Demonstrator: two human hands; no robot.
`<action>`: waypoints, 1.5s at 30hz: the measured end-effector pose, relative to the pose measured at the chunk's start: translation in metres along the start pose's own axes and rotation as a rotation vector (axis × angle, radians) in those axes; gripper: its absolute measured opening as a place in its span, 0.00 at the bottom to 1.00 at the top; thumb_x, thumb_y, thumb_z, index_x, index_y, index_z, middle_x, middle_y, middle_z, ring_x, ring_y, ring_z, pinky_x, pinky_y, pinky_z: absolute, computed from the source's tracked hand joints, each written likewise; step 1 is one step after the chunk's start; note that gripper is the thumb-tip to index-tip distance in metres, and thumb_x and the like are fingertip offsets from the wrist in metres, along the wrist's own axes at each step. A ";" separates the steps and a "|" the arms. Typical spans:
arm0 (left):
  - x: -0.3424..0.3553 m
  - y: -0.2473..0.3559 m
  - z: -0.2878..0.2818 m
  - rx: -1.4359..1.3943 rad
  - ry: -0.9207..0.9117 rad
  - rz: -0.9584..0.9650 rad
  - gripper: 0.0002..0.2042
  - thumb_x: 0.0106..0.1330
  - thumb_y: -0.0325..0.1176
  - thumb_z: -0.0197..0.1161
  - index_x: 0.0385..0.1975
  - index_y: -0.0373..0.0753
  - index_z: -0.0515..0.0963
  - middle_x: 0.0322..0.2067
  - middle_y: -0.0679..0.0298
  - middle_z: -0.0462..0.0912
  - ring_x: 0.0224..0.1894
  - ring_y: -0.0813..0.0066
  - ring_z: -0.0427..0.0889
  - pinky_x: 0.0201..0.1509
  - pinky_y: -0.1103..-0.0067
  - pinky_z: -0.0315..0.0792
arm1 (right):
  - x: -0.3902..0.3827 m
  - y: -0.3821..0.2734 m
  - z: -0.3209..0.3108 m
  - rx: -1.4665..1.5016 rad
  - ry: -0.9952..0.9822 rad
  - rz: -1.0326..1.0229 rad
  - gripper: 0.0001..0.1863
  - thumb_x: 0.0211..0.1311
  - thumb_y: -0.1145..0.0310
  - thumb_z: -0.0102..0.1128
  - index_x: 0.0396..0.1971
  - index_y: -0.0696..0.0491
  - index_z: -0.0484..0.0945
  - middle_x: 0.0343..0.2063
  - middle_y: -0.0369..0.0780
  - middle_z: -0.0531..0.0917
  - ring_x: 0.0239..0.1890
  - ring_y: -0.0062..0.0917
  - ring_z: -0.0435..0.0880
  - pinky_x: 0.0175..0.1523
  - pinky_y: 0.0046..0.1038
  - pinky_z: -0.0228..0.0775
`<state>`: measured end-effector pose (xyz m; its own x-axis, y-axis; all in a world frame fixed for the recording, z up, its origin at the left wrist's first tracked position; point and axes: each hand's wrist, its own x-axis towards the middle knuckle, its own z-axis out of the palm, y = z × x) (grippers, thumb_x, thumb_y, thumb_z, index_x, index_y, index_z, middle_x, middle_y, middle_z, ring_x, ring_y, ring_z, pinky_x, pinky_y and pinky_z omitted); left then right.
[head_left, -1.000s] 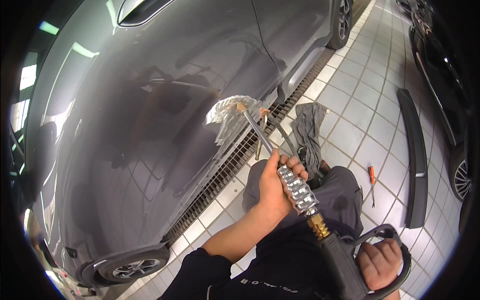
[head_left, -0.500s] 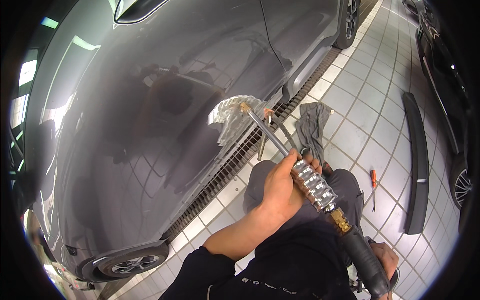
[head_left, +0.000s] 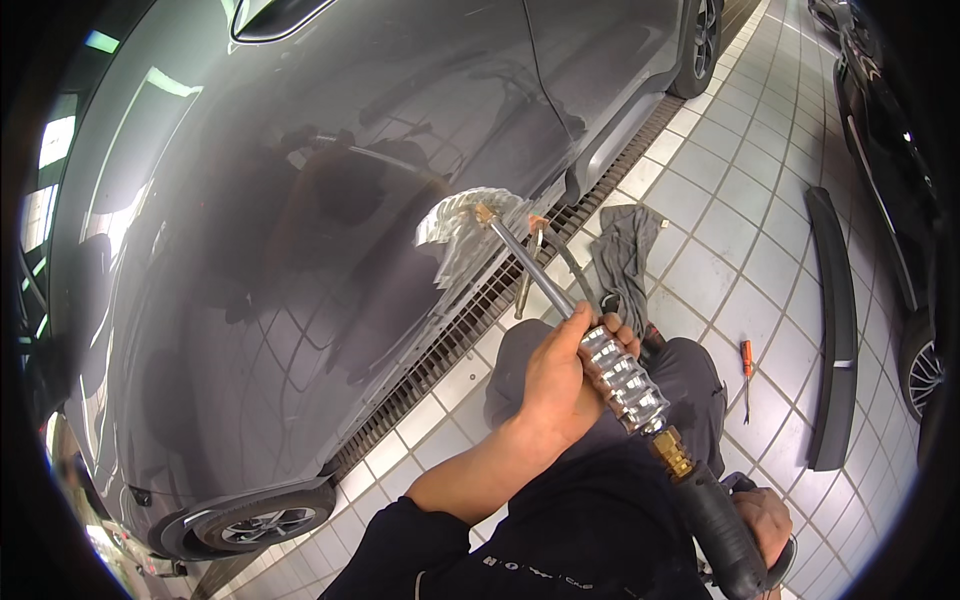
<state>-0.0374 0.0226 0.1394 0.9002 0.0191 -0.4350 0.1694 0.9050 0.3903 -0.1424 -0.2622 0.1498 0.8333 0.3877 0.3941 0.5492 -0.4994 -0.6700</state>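
Observation:
A slide hammer (head_left: 622,380) with a ribbed chrome weight slants across my lap, its brass tip resting against the lower edge of a grey car door (head_left: 300,230). My left hand (head_left: 562,370) wraps round the upper end of the weight, thumb along the steel rod. At the lower end, my right hand (head_left: 768,522) is curled against the black handle (head_left: 728,535), its fingers partly hidden. Around the tip, the door has a sanded bare-metal patch (head_left: 452,235). Beside it a clamp with an orange end (head_left: 538,235) and a cable hangs at the sill.
A grey cloth (head_left: 627,255) lies on the tiled floor by my knees. Farther right are an orange-handled screwdriver (head_left: 747,365) and a long black trim strip (head_left: 835,330). A black car (head_left: 885,150) stands at the right edge. A floor grate (head_left: 430,365) runs beneath the door.
The slide hammer has shifted slightly left, its tip a little farther up on the bare patch. Both hands have moved slightly with it and keep the same hold.

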 end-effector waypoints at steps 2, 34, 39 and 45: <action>-0.003 0.003 -0.004 0.009 0.021 0.019 0.10 0.71 0.39 0.55 0.33 0.40 0.68 0.33 0.61 0.76 0.37 0.68 0.77 0.48 0.67 0.76 | 0.014 -0.005 -0.001 -0.075 -0.035 -0.090 0.12 0.45 0.70 0.66 0.27 0.57 0.73 0.25 0.42 0.81 0.23 0.34 0.78 0.30 0.33 0.69; -0.004 0.005 0.005 0.068 -0.021 0.026 0.12 0.71 0.39 0.54 0.39 0.35 0.68 0.39 0.56 0.75 0.45 0.62 0.77 0.56 0.64 0.73 | -0.014 0.002 0.006 -0.035 -0.086 0.232 0.10 0.41 0.76 0.63 0.27 0.57 0.74 0.21 0.44 0.79 0.22 0.40 0.78 0.29 0.34 0.69; -0.006 -0.003 0.003 0.053 0.024 -0.021 0.10 0.71 0.37 0.54 0.39 0.36 0.67 0.38 0.57 0.75 0.44 0.64 0.76 0.54 0.65 0.73 | -0.021 0.005 0.009 -0.056 0.028 0.180 0.10 0.42 0.74 0.65 0.26 0.56 0.74 0.22 0.43 0.80 0.23 0.38 0.79 0.30 0.34 0.70; -0.002 0.000 0.000 0.037 0.004 -0.009 0.09 0.71 0.38 0.54 0.36 0.39 0.68 0.35 0.59 0.75 0.40 0.66 0.77 0.50 0.67 0.75 | 0.005 -0.003 0.000 -0.032 -0.009 -0.026 0.10 0.47 0.71 0.66 0.27 0.57 0.74 0.25 0.43 0.81 0.25 0.35 0.79 0.33 0.33 0.70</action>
<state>-0.0394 0.0224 0.1399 0.8969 0.0127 -0.4421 0.1924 0.8888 0.4159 -0.1399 -0.2592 0.1536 0.8180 0.4079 0.4056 0.5728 -0.5131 -0.6392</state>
